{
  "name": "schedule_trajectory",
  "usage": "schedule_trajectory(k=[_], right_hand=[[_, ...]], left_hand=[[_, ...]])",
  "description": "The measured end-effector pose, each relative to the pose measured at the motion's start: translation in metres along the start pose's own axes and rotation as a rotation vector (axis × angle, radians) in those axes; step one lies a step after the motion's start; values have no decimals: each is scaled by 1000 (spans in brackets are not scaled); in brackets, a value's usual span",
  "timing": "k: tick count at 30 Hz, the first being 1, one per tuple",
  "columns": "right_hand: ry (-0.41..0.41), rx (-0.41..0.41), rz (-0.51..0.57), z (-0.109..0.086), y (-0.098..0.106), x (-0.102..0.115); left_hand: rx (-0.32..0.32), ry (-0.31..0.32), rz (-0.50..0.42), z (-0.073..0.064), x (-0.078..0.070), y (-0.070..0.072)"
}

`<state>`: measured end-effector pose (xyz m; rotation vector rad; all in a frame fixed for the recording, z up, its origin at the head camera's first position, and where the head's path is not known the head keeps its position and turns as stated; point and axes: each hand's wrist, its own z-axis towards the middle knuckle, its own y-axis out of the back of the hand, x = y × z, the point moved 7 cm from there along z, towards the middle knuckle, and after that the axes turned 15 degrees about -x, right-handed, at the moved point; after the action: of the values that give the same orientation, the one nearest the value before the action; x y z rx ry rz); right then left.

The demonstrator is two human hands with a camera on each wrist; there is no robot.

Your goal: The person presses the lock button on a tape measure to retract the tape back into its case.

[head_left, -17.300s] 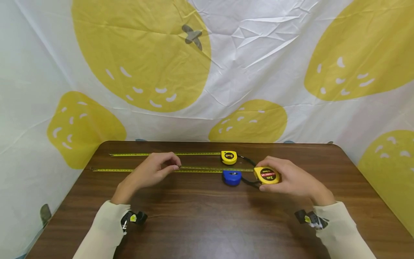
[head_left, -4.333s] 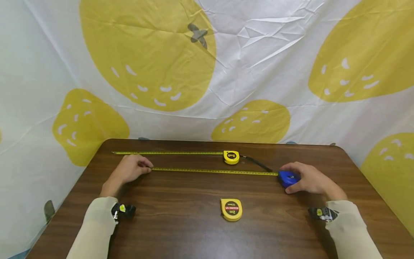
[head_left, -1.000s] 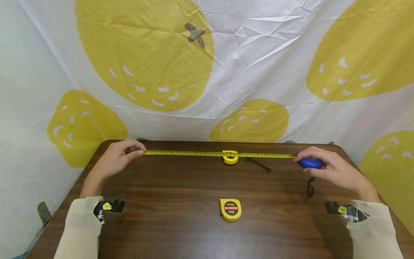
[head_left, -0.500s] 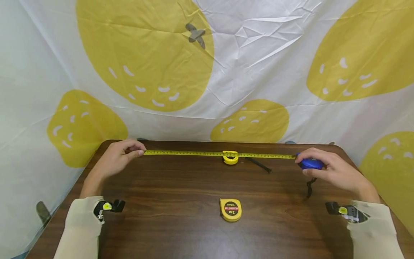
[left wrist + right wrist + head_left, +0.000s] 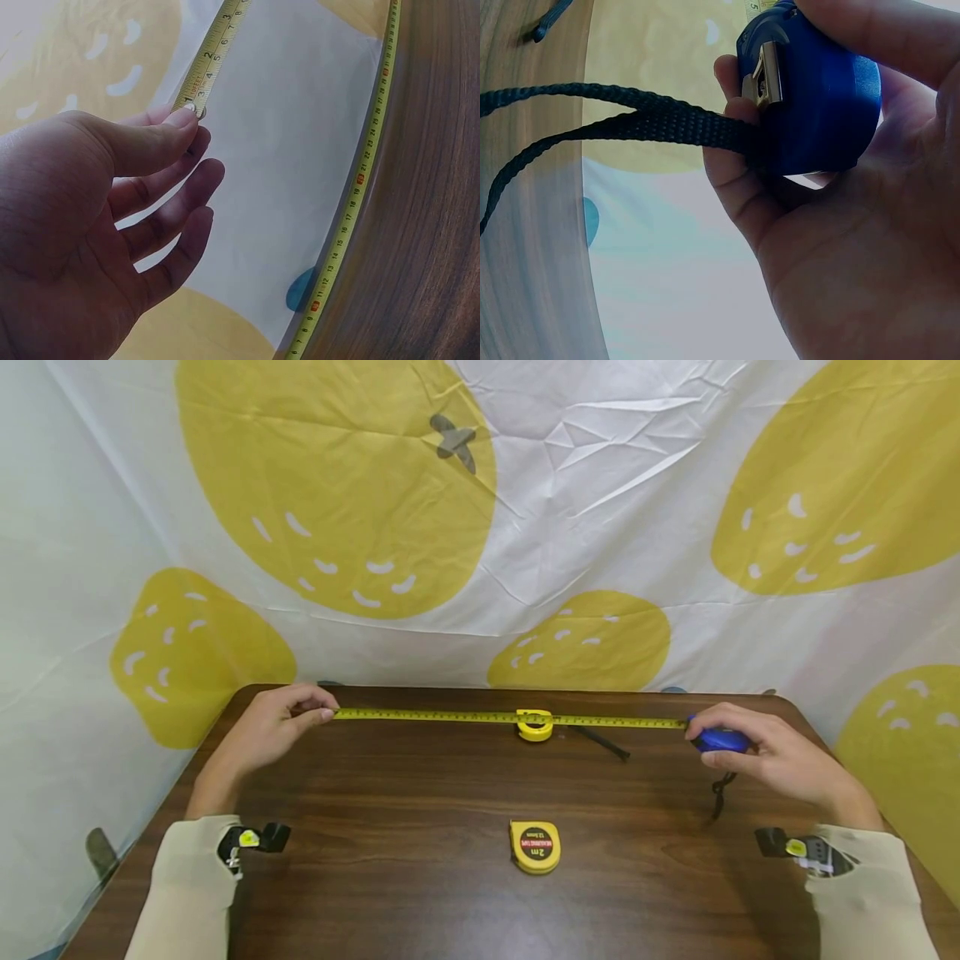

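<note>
My left hand [image 5: 273, 727] pinches the end of a yellow measuring blade [image 5: 435, 716] between thumb and forefinger; its other fingers are loosely bent in the left wrist view. Out to the right, my right hand [image 5: 783, 760] grips the blue tape measure [image 5: 720, 740] that this blade comes from. The blade is stretched straight across the table's far side, above the table. A metal clip [image 5: 766, 79] and a black strap [image 5: 667, 124] show on the blue case in the right wrist view. Behind the blade sits a yellow tape measure [image 5: 534, 732], partly covered by it.
The yellow tape's own extended blade [image 5: 345, 217] lies along the table edge in the left wrist view. A second yellow tape measure [image 5: 536, 847], marked 2m, lies nearer me on the brown table [image 5: 390, 893]. A patterned cloth [image 5: 420, 652] hangs behind the table.
Earlier, my right hand held the 2m tape measure, which now lies on the table. Since then, the blue one has been picked up, drawn rightward, and raised toward the back. The last second shows almost no motion.
</note>
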<state>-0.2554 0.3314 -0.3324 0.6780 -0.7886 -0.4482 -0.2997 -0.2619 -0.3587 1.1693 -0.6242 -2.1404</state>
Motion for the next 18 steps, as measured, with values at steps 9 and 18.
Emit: schedule_trajectory(k=[9,18], right_hand=[[-14,13,26,0,-1,-1],[17,12,10,0,-1,-2]], left_hand=[[2,4,-3,-1,0,-1],[3,12,3,0,0,0]])
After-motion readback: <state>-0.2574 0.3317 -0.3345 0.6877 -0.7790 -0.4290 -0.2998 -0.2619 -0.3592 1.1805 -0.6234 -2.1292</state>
